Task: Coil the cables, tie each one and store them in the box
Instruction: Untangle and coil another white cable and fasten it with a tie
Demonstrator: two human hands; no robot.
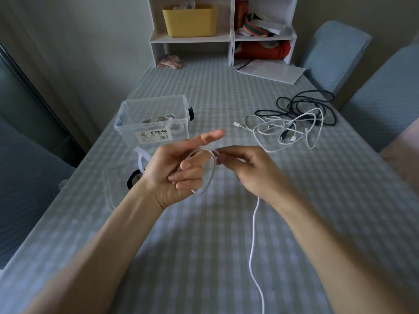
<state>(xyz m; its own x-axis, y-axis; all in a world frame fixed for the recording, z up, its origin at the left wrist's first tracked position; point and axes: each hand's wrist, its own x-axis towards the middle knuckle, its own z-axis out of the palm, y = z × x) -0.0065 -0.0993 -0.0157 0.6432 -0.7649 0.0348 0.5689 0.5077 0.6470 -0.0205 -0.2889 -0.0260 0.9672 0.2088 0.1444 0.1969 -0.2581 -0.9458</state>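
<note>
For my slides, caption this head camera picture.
Left hand and right hand coil a white cable beside the clear box.

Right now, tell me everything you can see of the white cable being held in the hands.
The white cable is thin, round and looks rubbery. One loop is wound around the fingers of the left hand, palm up, above the checked tablecloth. The right hand pinches the top of the loop. Its loose tail drops below the right wrist and trails across the cloth toward the near edge, out of frame. No plug shows and no tie is on it yet.

Checked tablecloth, white shelf unit, blue chairs, grey wall.
</note>
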